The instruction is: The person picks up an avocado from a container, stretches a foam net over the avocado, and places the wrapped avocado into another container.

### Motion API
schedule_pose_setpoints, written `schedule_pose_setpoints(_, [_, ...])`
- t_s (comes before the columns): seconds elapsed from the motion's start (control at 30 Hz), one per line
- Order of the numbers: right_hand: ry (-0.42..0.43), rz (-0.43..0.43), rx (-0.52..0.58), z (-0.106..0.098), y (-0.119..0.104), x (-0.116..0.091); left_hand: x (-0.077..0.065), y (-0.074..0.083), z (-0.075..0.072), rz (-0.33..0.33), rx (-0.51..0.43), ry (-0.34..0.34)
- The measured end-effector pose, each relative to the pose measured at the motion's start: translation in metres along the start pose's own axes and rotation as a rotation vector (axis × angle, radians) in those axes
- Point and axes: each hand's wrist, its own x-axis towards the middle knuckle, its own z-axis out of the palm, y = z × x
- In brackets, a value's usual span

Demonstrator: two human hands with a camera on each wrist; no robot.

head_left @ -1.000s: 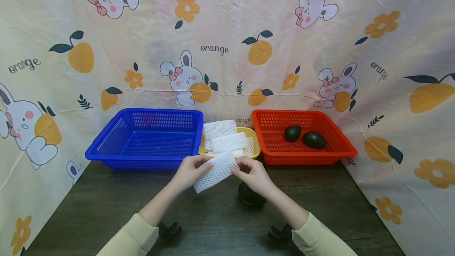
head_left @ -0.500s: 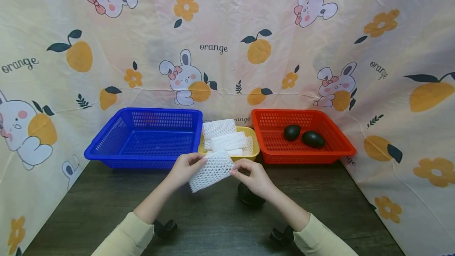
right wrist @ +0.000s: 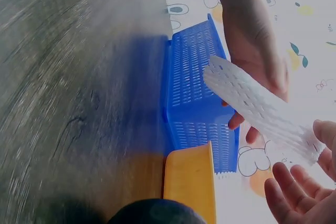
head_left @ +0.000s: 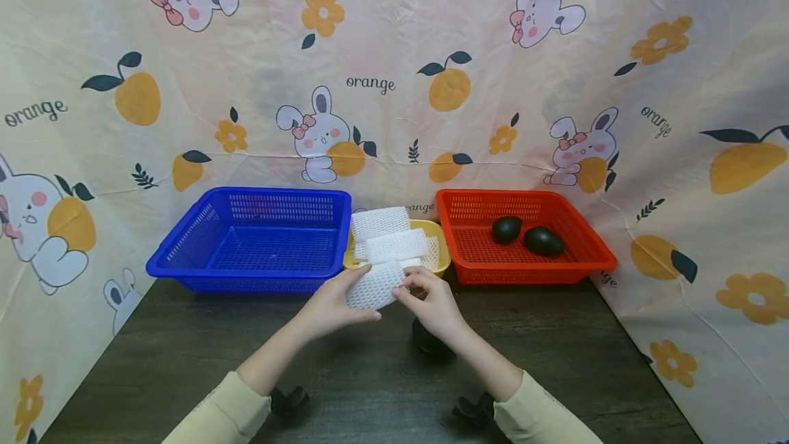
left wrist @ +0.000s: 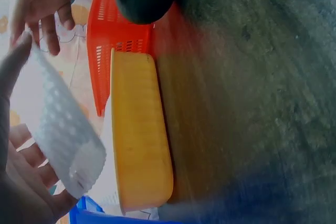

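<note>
Worked before a printed cloth backdrop, over a dark table. Held the white net sleeve just below the frame's centre, in front of the yellow tray. Seemed busy readying the flattened sleeve; probably needed next to part its end. Pinched its right edge with the right hand; cupped the left hand loosely behind, fairly wide open.

Dark fruit is part-hidden by R hand (head cam)
</note>
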Motion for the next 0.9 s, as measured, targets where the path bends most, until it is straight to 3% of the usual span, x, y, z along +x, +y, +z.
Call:
schedule_pose_setpoints(0.13, [0.021, 0.017, 0.004, 0.003, -0.002, 0.0, 0.0, 0.001, 0.003, 0.031, 0.046, 0.039])
schedule_pose_setpoints(0.27, [0.005, 0.007, 0.006, 0.001, -0.003, 0.0, -0.001, 0.0, 0.003, 0.051, 0.018, 0.066])
schedule_pose_setpoints(0.53, [-0.084, -0.091, 0.025, -0.01, 0.006, 0.005, -0.002, -0.006, -0.003, -0.001, -0.165, -0.024])
schedule_pose_setpoints(0.7, [-0.103, -0.105, 0.023, -0.014, 0.008, 0.009, 0.0, -0.008, -0.005, -0.008, -0.204, -0.062])
schedule_pose_setpoints(0.9, [-0.107, -0.132, -0.019, -0.012, 0.009, 0.006, 0.001, -0.008, -0.007, 0.017, -0.231, -0.041])
